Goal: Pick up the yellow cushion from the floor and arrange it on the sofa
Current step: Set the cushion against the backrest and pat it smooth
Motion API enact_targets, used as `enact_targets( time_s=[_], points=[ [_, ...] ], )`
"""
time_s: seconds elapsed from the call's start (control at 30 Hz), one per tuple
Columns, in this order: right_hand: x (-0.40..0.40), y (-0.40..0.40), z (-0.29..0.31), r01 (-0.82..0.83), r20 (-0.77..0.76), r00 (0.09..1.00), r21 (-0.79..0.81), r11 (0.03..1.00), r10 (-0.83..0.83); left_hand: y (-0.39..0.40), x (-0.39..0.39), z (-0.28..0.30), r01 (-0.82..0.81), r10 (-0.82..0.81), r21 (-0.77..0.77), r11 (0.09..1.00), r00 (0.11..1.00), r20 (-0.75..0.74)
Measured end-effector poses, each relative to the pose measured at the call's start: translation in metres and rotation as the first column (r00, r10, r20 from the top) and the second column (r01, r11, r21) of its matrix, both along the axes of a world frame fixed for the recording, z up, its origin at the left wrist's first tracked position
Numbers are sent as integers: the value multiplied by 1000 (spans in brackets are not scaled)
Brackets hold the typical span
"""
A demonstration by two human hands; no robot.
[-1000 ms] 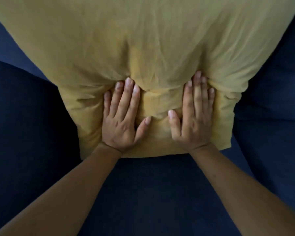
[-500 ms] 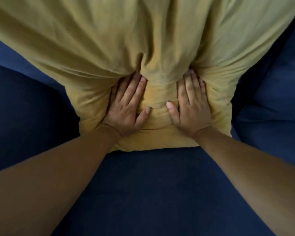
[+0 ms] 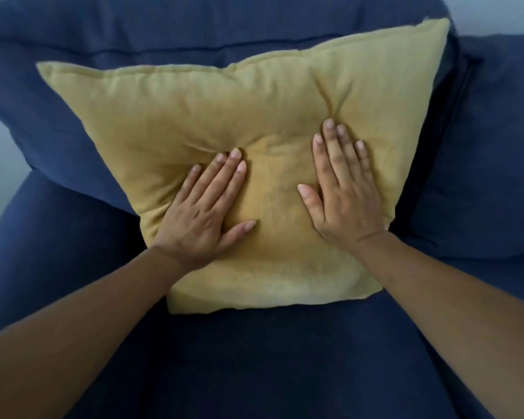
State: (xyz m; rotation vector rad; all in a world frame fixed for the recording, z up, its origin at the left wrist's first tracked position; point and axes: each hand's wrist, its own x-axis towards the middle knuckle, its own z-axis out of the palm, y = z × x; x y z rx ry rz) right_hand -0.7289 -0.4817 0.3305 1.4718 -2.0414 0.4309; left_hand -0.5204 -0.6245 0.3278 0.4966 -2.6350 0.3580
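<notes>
The yellow cushion (image 3: 224, 116) leans against the back of the dark blue sofa (image 3: 254, 358), its lower edge resting on the seat. My left hand (image 3: 206, 207) lies flat on the cushion's lower middle, fingers spread and pressing a dent into the fabric. My right hand (image 3: 345, 192) lies flat a little to the right and higher, fingers together, also pressing in. Neither hand grips the cushion. The whole cushion outline is visible, its top right corner standing highest.
The sofa's back cushion (image 3: 194, 28) runs across the top. A second blue back cushion (image 3: 490, 146) sits to the right of the yellow one. The left armrest (image 3: 18, 237) borders the seat; pale wall shows beyond it.
The view has pulled back, so the whole cushion now shows. Both hands have flattened and moved apart on the cushion, the right one higher, and the deep bunched folds have smoothed out.
</notes>
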Motion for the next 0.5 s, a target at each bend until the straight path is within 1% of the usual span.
enact_targets(
  time_s=[0.07,0.1,0.2,0.23,0.33,0.4,0.47,0.5],
  points=[
    [-3,-5,4,3,-4,1000,35,999,-3,-2,-8,6,-17,16,26,1000,999,38],
    [-1,-3,7,-12,-2,1000,9,1000,12,2,-7,8,-9,8,27,1000,1000,18],
    [3,5,18,-48,-24,999,-48,998,47,8,3,22,-5,4,-10,1000,994,-109],
    [0,3,22,-33,-32,999,-33,999,32,3,3,28,-20,18,-17,1000,994,-106],
    [-10,-9,35,6,-17,1000,20,1000,-6,-16,-8,40,-28,28,3,1000,1000,7],
    [-12,-13,46,23,8,1000,-27,999,-23,-17,-14,40,3,-3,21,1000,1000,17],
    [-17,-14,56,33,15,999,-51,998,-32,-18,-12,40,28,-29,-11,1000,997,-66],
    [-23,-14,59,40,13,999,-21,999,-40,-21,-12,42,12,-16,-27,1000,993,-119]
  ],
)
